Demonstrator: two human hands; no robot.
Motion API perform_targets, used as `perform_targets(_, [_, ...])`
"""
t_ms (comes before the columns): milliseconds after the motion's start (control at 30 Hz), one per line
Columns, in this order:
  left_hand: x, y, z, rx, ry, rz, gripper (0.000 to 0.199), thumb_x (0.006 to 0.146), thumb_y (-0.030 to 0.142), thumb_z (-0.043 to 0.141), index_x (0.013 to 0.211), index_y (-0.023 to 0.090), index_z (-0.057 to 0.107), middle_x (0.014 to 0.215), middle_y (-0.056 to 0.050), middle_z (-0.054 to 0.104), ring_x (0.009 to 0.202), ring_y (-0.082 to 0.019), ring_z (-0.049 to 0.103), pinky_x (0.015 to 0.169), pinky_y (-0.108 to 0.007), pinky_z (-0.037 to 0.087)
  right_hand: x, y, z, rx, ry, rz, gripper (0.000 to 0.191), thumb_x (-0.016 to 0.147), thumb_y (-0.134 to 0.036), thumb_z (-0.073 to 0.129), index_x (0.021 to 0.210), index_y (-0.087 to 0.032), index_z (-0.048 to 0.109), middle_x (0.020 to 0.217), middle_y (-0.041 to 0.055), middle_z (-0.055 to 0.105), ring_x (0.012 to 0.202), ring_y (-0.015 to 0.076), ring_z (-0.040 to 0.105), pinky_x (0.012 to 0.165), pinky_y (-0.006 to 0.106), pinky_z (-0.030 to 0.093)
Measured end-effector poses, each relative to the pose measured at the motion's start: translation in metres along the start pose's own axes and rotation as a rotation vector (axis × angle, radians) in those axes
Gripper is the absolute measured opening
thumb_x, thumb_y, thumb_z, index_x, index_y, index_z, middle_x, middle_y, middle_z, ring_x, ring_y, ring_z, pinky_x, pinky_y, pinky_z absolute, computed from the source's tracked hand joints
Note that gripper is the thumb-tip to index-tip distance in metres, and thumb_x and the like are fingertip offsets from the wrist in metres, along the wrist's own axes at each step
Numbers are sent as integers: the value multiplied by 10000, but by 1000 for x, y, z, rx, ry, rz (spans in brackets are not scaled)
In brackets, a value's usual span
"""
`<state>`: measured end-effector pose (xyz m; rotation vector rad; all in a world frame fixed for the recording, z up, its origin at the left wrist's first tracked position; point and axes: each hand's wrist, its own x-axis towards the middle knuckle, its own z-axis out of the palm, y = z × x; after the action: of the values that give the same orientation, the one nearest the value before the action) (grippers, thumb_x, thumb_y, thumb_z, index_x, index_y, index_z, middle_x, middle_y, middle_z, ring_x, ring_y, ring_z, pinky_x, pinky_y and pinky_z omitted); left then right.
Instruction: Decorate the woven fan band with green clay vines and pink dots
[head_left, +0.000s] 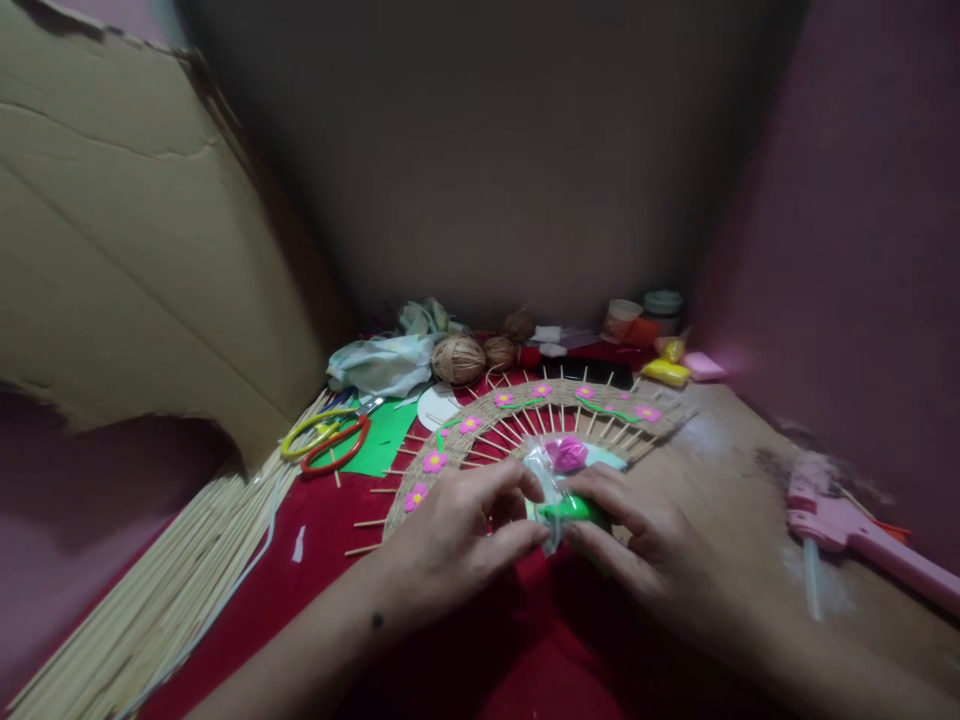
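Between my two hands is a lump of green clay (pixel 571 508) in a clear plastic wrapper (pixel 550 535). The thumb and fingers of my left hand (pixel 465 525) pinch the wrapper's left side. My right hand (pixel 645 535) is closed around the green clay from the right. Just beyond the fingers lies a pink clay lump (pixel 566 453), also in clear plastic. Behind both hands curves a woven twine arc (pixel 487 408) with thin sticks through it. Pink flowers with yellow centres (pixel 435 461) and green vine strips decorate it; my left hand hides part of its lower left end.
Left are scissors (pixel 330 455), green sheet (pixel 382 440) and a bundle of sticks (pixel 172 570). Twine balls (pixel 458 360) and a dark phone-like slab (pixel 592 373) lie behind. Yellow clay packs (pixel 666 373) sit back right. A pink glue gun (pixel 832 525) lies right.
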<state>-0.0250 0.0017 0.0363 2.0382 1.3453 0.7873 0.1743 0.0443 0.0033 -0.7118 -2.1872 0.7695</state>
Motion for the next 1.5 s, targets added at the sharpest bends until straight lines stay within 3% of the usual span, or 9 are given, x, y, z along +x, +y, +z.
perform_targets(133, [-3, -2, 10, -22, 59, -28, 191, 815, 146, 540, 992, 206, 507, 711, 33, 597, 621, -108, 524, 553, -224, 402, -1, -4, 3, -20, 13, -60, 147, 872, -157, 490, 990, -178, 576, 920, 72, 611, 859, 181, 601, 742, 329, 515])
perform_targets(367, [-6, -2, 17, -63, 86, -27, 164, 854, 117, 439, 985, 215, 457, 744, 34, 551, 649, -106, 511, 586, -234, 410, -2, -4, 6, -12, -1, -82, 219, 850, -131, 488, 1052, -168, 564, 934, 92, 614, 866, 186, 602, 739, 312, 517])
perform_targets(667, [-5, -1, 18, 54, 185, 31, 207, 758, 15, 451, 794, 196, 546, 717, 29, 597, 645, -103, 543, 594, -210, 417, 2, -7, 6, 181, -207, 205, 48, 784, -172, 446, 757, -209, 458, 780, 27, 589, 730, 160, 558, 687, 300, 479])
perform_targets(833, [1, -5, 17, 13, 123, 12, 170, 822, 116, 528, 880, 200, 664, 793, -11, 686, 705, -134, 609, 652, -246, 455, 1, -6, 8, 274, -173, 236, 46, 750, -194, 455, 793, -211, 458, 809, 28, 574, 758, 163, 544, 718, 299, 467])
perform_targets(1000, [2, -3, 8, -175, -25, -78, 218, 794, 94, 583, 904, 230, 712, 821, 11, 699, 744, -121, 614, 687, -225, 456, 5, -8, 5, 382, -259, 311, 46, 732, -222, 500, 727, -212, 456, 721, -6, 525, 705, 146, 512, 646, 262, 452])
perform_targets(1100, [0, -2, 7, -158, -134, -37, 349, 764, 23, 559, 976, 259, 706, 809, 23, 672, 741, -114, 594, 674, -211, 439, 5, -4, 6, 488, -291, 379, 89, 714, -264, 551, 722, -204, 486, 693, -26, 497, 678, 129, 488, 615, 238, 435])
perform_targets(1200, [-1, -2, 9, -83, -195, -27, 329, 772, 46, 582, 990, 264, 698, 789, 27, 652, 719, -114, 579, 652, -209, 425, 3, 1, 8, 632, -333, 460, 173, 687, -293, 619, 750, -192, 494, 715, -31, 490, 688, 119, 482, 611, 221, 419])
perform_targets(1367, [-5, -1, 15, 5, -178, -8, 121, 839, 142, 583, 826, 214, 679, 745, 34, 628, 697, -98, 572, 632, -192, 412, 3, -1, 9, 829, -498, 471, 177, 731, -242, 659, 870, -180, 568, 788, -16, 540, 747, 113, 507, 661, 210, 419])
perform_targets(1500, [-8, -2, 21, 257, -56, 164, 135, 898, 204, 497, 851, 171, 620, 740, -9, 594, 648, -123, 526, 591, -237, 400, 5, 1, 7, 828, -449, 485, 229, 695, -268, 722, 859, -174, 592, 754, -28, 539, 704, 105, 497, 655, 215, 419])
